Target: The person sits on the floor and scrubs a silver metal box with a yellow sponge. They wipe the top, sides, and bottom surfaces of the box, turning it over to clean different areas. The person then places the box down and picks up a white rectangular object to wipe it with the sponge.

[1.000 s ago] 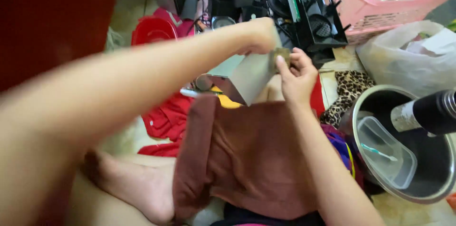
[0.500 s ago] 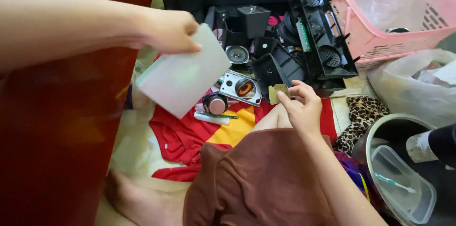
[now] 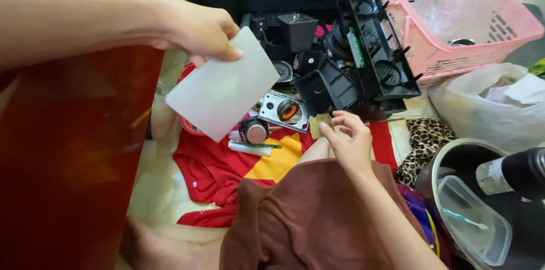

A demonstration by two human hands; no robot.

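Two hands at work, two things held. My left hand (image 3: 196, 32) pinches a pale translucent sheet (image 3: 224, 85) by its top corner, thumb on the face, fingers closed behind it. A second ago this sheet was low by my knee, close to the other hand; half a second ago it was already up and out to the left. Now it hangs tilted over the red cloth (image 3: 213, 171), well apart from the small part, so the two pieces read as separated.

Centre: a small speaker unit with an orange cone (image 3: 286, 111) and a round motor-like piece (image 3: 254, 130) lie on the cloth. Behind them, black plastic casing parts (image 3: 363, 49) sit heaped.

My right hand (image 3: 349, 142) rests near my knee, fingertips clamped on a small olive disc (image 3: 318, 124); it has barely shifted.

Right side: a pink basket (image 3: 454, 43), a white plastic bag (image 3: 488, 111), a metal pot (image 3: 448, 162) holding a clear lid. The surface is floor with spread cloths; a dark red cabinet (image 3: 68, 168) flanks the left. A brown towel (image 3: 306, 224) covers my lap.
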